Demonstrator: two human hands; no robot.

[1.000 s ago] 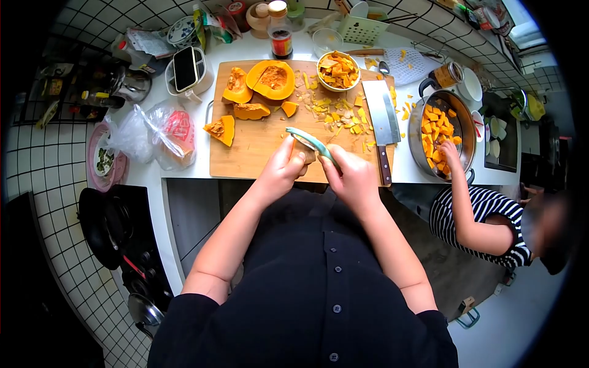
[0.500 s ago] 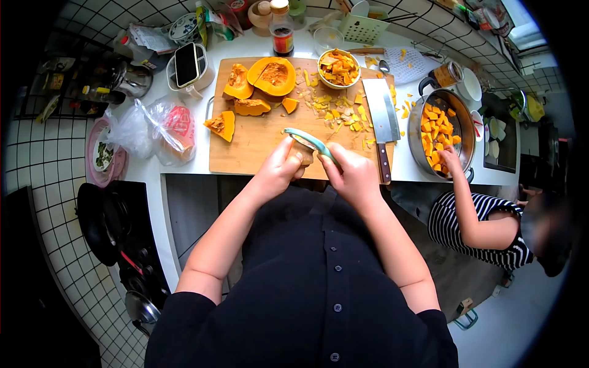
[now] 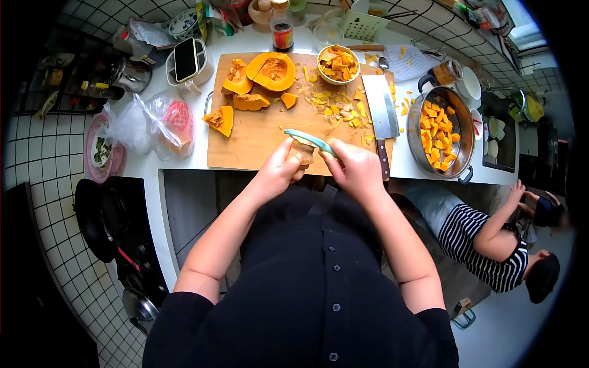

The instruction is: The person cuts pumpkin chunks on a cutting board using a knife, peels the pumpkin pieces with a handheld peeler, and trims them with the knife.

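Near the front edge of the wooden cutting board (image 3: 257, 144), my left hand (image 3: 279, 172) is closed on a pumpkin piece (image 3: 302, 152) with tan rind, partly hidden by fingers. My right hand (image 3: 360, 170) grips a mint-green peeler (image 3: 316, 141), whose head lies over that piece. Farther back on the board are a hollowed pumpkin section (image 3: 271, 70) with orange flesh and several smaller wedges, one wedge (image 3: 219, 121) at the left edge. Peel scraps (image 3: 340, 109) are scattered at the board's right. A bowl (image 3: 338, 81) heaped with orange pieces stands behind them.
A cleaver (image 3: 381, 110) lies along the board's right side, handle towards me. Beyond it stands a steel pot (image 3: 416, 147) with pumpkin chunks. To the left are plastic bags (image 3: 172, 132) and a phone (image 3: 186, 62) on a container. A person in a striped top (image 3: 469, 236) is at right.
The person in the striped top has pulled a hand out of the pot and moved away to the right. My hands hold the same things, with the peeler only slightly shifted.
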